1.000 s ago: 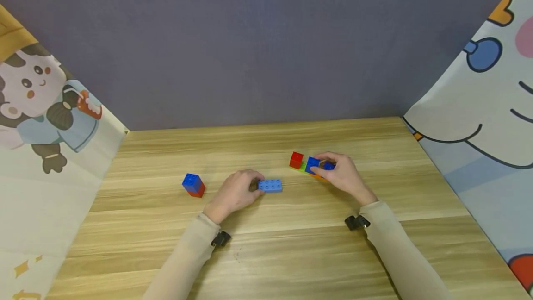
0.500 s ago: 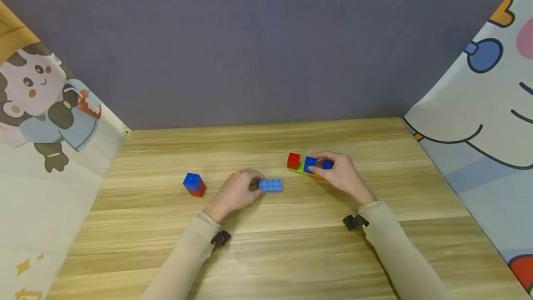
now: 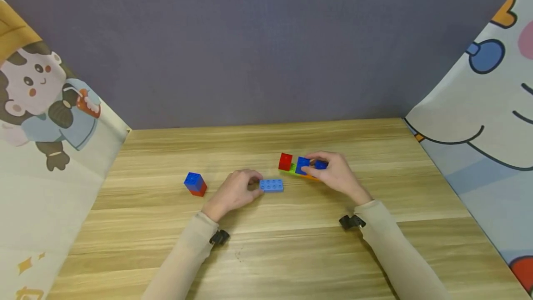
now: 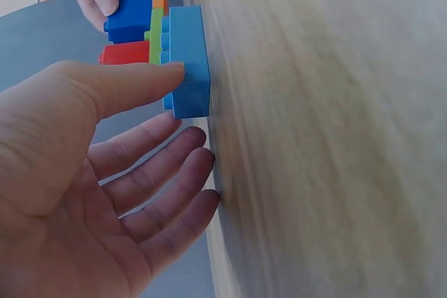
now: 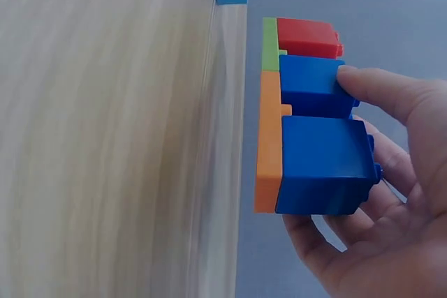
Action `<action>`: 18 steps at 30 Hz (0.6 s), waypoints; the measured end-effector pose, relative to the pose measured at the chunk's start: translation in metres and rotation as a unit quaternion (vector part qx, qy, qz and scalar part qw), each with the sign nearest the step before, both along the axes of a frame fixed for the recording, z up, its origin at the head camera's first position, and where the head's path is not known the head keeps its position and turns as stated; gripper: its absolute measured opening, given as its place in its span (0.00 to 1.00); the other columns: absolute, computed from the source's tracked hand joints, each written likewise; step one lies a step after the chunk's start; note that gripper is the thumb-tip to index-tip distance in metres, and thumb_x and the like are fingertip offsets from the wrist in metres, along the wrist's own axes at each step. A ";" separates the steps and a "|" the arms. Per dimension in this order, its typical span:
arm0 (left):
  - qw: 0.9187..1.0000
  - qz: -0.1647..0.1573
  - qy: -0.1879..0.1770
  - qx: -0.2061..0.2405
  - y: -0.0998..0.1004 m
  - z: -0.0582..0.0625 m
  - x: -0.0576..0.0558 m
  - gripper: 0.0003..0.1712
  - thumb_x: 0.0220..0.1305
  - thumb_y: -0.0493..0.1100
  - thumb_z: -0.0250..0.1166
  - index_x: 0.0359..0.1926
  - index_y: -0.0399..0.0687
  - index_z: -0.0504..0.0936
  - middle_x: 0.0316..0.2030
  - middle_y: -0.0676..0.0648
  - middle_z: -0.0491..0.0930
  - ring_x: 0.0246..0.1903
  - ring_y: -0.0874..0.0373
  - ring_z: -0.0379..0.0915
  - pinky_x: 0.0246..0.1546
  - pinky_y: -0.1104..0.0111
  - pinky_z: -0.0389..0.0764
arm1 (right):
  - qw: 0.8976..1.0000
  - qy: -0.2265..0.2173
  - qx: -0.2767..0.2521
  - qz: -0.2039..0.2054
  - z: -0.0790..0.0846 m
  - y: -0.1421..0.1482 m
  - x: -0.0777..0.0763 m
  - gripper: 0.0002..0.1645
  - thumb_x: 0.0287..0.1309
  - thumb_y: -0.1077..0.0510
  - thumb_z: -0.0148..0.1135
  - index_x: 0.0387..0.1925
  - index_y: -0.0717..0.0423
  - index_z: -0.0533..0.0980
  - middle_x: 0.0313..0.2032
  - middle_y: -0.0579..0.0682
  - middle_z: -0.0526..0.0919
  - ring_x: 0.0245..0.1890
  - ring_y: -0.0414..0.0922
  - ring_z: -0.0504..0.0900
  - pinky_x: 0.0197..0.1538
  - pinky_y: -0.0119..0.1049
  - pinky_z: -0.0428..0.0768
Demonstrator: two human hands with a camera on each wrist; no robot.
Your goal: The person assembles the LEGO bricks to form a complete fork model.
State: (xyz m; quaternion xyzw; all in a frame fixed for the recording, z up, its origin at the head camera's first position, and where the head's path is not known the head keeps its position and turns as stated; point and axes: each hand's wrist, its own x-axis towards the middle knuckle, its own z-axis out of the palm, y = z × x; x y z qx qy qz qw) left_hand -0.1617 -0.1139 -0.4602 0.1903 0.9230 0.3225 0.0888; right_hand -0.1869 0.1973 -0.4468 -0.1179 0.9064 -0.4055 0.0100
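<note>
A light blue brick with studs up lies on the table. My left hand holds its left end, with the thumb against the near side and the index fingertip at the far side; the other fingers extend loosely below. To the right is a row of joined bricks: a green base and an orange base carry a red brick and two dark blue bricks. My right hand grips this assembly, its thumb on the middle blue brick, the fingers on the far side.
A blue brick on a red brick stands at the left of the wooden table. A grey panel rises behind. Printed side panels stand left and right.
My right hand has moved left with the joined bricks, bringing the red one closer to the light blue brick. The left hand and its brick stay nearly still.
</note>
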 end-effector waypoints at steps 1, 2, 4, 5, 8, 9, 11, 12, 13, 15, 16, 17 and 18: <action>1.000 0.002 -0.001 0.000 0.000 0.000 0.000 0.23 0.66 0.44 0.76 0.59 0.43 0.86 0.57 0.42 0.87 0.55 0.49 0.85 0.60 0.55 0.86 | 1.000 -0.001 -0.002 0.003 0.001 -0.001 0.000 0.25 0.63 0.46 0.78 0.57 0.52 0.86 0.48 0.55 0.92 0.47 0.52 0.88 0.47 0.44 0.87; 1.000 0.004 -0.002 -0.001 -0.001 -0.001 0.000 0.22 0.66 0.44 0.76 0.59 0.43 0.86 0.57 0.43 0.87 0.54 0.49 0.85 0.60 0.55 0.86 | 1.000 -0.003 -0.005 0.005 0.001 -0.003 0.000 0.25 0.62 0.46 0.78 0.57 0.52 0.87 0.48 0.55 0.92 0.46 0.52 0.88 0.46 0.43 0.87; 1.000 0.008 -0.003 -0.004 -0.001 -0.001 0.000 0.22 0.66 0.45 0.77 0.59 0.43 0.86 0.57 0.43 0.87 0.54 0.49 0.85 0.59 0.55 0.86 | 1.000 -0.005 -0.008 0.007 0.003 -0.006 0.001 0.25 0.62 0.46 0.78 0.57 0.51 0.87 0.48 0.54 0.92 0.45 0.51 0.88 0.43 0.40 0.86; 1.000 0.010 -0.003 -0.005 -0.001 -0.001 0.000 0.23 0.66 0.45 0.77 0.59 0.43 0.86 0.57 0.43 0.87 0.54 0.49 0.85 0.59 0.55 0.86 | 1.000 -0.005 -0.008 0.009 0.004 -0.007 0.001 0.25 0.62 0.46 0.78 0.57 0.51 0.87 0.47 0.53 0.92 0.44 0.50 0.88 0.43 0.39 0.85; 1.000 0.009 -0.002 -0.007 -0.002 -0.002 -0.001 0.23 0.66 0.45 0.76 0.59 0.43 0.86 0.57 0.43 0.87 0.54 0.50 0.85 0.59 0.55 0.86 | 1.000 -0.005 -0.010 0.013 0.005 -0.011 0.002 0.24 0.62 0.46 0.78 0.56 0.50 0.87 0.47 0.51 0.92 0.42 0.48 0.87 0.40 0.36 0.84; 1.000 0.008 -0.002 -0.007 -0.002 -0.002 -0.001 0.23 0.66 0.45 0.76 0.59 0.43 0.86 0.57 0.43 0.87 0.54 0.50 0.85 0.59 0.55 0.86 | 1.000 -0.004 -0.009 0.016 0.005 -0.012 0.002 0.24 0.62 0.45 0.78 0.56 0.49 0.87 0.46 0.51 0.92 0.41 0.47 0.87 0.39 0.35 0.84; 1.000 0.007 -0.002 -0.006 -0.002 -0.003 -0.002 0.23 0.66 0.45 0.77 0.59 0.43 0.86 0.57 0.44 0.87 0.54 0.50 0.85 0.59 0.56 0.86 | 1.000 -0.004 -0.012 0.025 0.005 -0.015 0.003 0.24 0.62 0.46 0.78 0.56 0.49 0.87 0.46 0.50 0.92 0.41 0.46 0.87 0.38 0.35 0.84; 1.000 0.007 -0.003 -0.006 -0.002 -0.003 -0.002 0.23 0.66 0.45 0.77 0.59 0.43 0.86 0.57 0.44 0.87 0.54 0.50 0.85 0.59 0.56 0.86 | 1.000 -0.005 -0.014 0.028 0.006 -0.016 0.003 0.24 0.62 0.45 0.78 0.56 0.48 0.87 0.46 0.50 0.92 0.40 0.46 0.87 0.37 0.35 0.83; 1.000 0.008 -0.004 -0.006 -0.002 -0.003 -0.002 0.23 0.66 0.45 0.77 0.59 0.43 0.86 0.57 0.44 0.87 0.54 0.50 0.85 0.59 0.56 0.86 | 0.999 -0.006 -0.018 0.032 0.006 -0.018 0.003 0.23 0.62 0.45 0.78 0.56 0.48 0.87 0.46 0.50 0.92 0.39 0.46 0.86 0.37 0.36 0.83; 1.000 0.009 -0.007 -0.005 -0.002 -0.004 -0.002 0.22 0.66 0.45 0.77 0.59 0.44 0.87 0.57 0.45 0.87 0.54 0.51 0.85 0.59 0.56 0.86 | 0.999 -0.008 -0.021 0.039 0.006 -0.021 0.004 0.23 0.62 0.46 0.78 0.56 0.47 0.87 0.47 0.49 0.91 0.39 0.45 0.86 0.37 0.36 0.83; 1.000 0.009 -0.007 -0.006 -0.002 -0.004 -0.003 0.22 0.66 0.45 0.77 0.58 0.44 0.87 0.57 0.45 0.88 0.54 0.51 0.85 0.59 0.56 0.86 | 0.999 -0.009 -0.024 0.043 0.006 -0.023 0.004 0.23 0.62 0.46 0.78 0.57 0.47 0.87 0.47 0.49 0.91 0.39 0.45 0.86 0.37 0.36 0.83; 1.000 0.009 -0.007 -0.006 -0.002 -0.004 -0.003 0.22 0.66 0.45 0.77 0.58 0.44 0.87 0.56 0.45 0.88 0.54 0.51 0.85 0.59 0.56 0.86 | 0.999 -0.009 -0.025 0.046 0.006 -0.024 0.004 0.23 0.62 0.46 0.78 0.56 0.46 0.87 0.47 0.49 0.91 0.39 0.45 0.86 0.37 0.36 0.83; 1.000 0.008 -0.006 -0.006 -0.002 -0.004 -0.003 0.22 0.66 0.45 0.77 0.58 0.45 0.87 0.56 0.45 0.88 0.53 0.51 0.85 0.59 0.56 0.86 | 0.998 -0.008 -0.025 0.050 0.006 -0.026 0.004 0.23 0.62 0.46 0.78 0.56 0.46 0.87 0.47 0.49 0.91 0.39 0.44 0.86 0.37 0.35 0.83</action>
